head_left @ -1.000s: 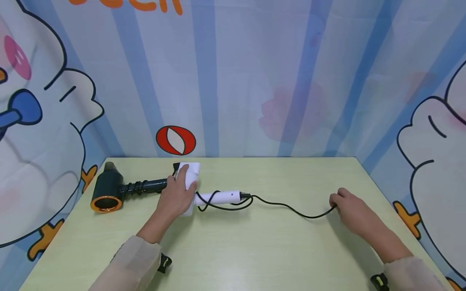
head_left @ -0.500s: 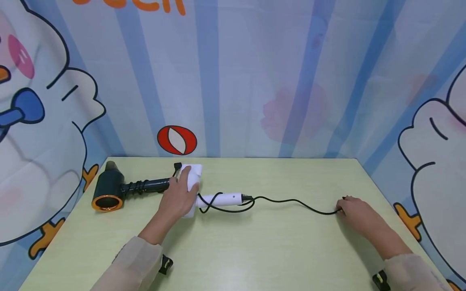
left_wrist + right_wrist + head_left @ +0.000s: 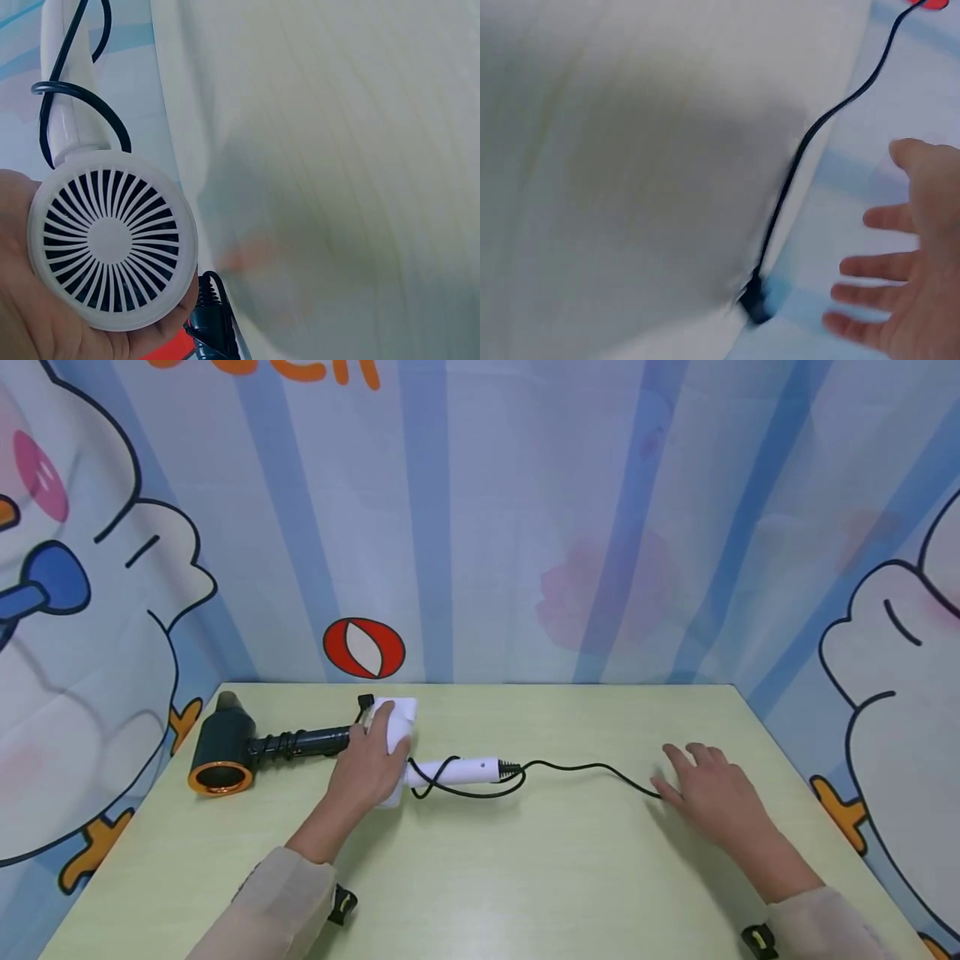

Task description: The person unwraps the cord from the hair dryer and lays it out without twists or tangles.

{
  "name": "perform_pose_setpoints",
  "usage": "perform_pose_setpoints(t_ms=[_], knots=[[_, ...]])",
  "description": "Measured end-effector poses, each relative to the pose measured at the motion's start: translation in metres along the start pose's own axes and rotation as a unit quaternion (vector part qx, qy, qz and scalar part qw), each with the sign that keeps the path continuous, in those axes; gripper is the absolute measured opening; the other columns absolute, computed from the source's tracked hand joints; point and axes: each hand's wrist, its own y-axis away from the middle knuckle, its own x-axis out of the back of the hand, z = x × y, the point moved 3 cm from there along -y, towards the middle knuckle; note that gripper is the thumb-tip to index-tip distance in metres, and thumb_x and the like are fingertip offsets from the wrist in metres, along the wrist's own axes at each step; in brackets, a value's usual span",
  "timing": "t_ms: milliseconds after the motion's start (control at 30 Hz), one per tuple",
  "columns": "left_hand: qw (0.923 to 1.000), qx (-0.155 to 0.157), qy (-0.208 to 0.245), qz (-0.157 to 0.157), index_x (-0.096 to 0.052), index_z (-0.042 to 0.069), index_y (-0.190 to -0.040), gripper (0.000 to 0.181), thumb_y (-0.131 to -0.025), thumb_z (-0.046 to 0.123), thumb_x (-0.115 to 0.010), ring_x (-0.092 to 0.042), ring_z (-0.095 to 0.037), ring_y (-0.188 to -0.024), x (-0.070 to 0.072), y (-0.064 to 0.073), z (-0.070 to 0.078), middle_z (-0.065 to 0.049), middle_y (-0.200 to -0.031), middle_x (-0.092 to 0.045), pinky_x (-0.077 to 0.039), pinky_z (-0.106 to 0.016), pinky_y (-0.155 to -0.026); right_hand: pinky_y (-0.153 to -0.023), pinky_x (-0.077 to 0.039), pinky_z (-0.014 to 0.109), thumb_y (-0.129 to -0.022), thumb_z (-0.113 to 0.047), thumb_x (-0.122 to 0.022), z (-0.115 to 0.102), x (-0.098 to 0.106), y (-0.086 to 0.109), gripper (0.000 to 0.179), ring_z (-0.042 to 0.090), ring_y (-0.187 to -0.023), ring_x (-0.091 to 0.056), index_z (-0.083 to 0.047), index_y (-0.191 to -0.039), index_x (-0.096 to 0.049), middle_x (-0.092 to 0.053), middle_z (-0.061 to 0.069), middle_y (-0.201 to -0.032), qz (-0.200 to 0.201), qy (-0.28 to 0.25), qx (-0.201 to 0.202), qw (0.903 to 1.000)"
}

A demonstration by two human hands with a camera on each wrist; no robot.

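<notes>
My left hand (image 3: pixel 366 768) grips the head of a white hair dryer (image 3: pixel 467 770), whose handle points right. In the left wrist view its round slatted grille (image 3: pixel 110 240) faces the camera, with the palm and fingers behind it. A black cord (image 3: pixel 573 767) loops round the handle and trails right along the table. Above the cord's far end, my right hand (image 3: pixel 716 800) has its fingers spread and holds nothing. The right wrist view shows the black plug (image 3: pixel 755 301) apart from those fingers; in the head view the hand hides it.
Left of my left hand lies a dark hair dryer (image 3: pixel 225 737) with an orange ring and its cord wound round the handle. Its plug (image 3: pixel 365 701) sticks up beside the white dryer. A printed curtain (image 3: pixel 510 527) stands behind the pale table (image 3: pixel 525 877).
My right hand has let go of the cord and spread its fingers, shifting slightly left. The cord's far end now lies free. My left hand stays on the white hair dryer.
</notes>
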Motion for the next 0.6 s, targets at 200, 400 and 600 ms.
perform_pose_setpoints(t_ms=[200, 400, 600], knots=[[1.0000, -0.001, -0.007, 0.005, -0.019, 0.019, -0.161, 0.069, -0.104, 0.042, -0.048, -0.059, -0.037, -0.092, 0.000, 0.002, 0.002, -0.028, -0.130, -0.044, -0.052, -0.048, -0.071, -0.106, -0.025, 0.075, -0.101, -0.064, -0.042, -0.039, 0.009, -0.005, 0.079, 0.051, -0.148, -0.020, -0.012, -0.160, -0.030, -0.023, 0.028, -0.163, 0.007, -0.005, -0.007, 0.9999], [0.9999, 0.002, -0.011, 0.007, -0.019, 0.019, -0.162, 0.070, -0.103, 0.042, -0.049, -0.059, -0.037, -0.090, 0.001, 0.002, 0.002, -0.028, -0.130, -0.044, -0.053, -0.048, -0.071, -0.111, -0.012, 0.075, -0.097, -0.071, -0.043, -0.074, 0.023, -0.008, 0.092, 0.045, -0.154, 0.003, -0.018, -0.165, -0.010, -0.006, 0.020, -0.169, 0.042, -0.008, -0.012, 0.9990], [0.9997, 0.002, -0.019, 0.016, -0.020, 0.018, -0.161, 0.069, -0.103, 0.043, -0.049, -0.060, -0.037, -0.088, 0.002, 0.003, 0.003, -0.028, -0.127, -0.044, -0.054, -0.048, -0.070, -0.112, -0.008, 0.075, -0.095, -0.075, -0.040, -0.090, 0.028, -0.011, 0.096, 0.041, -0.154, 0.010, -0.018, -0.165, -0.004, 0.004, 0.015, -0.170, 0.048, -0.014, -0.016, 0.9986]])
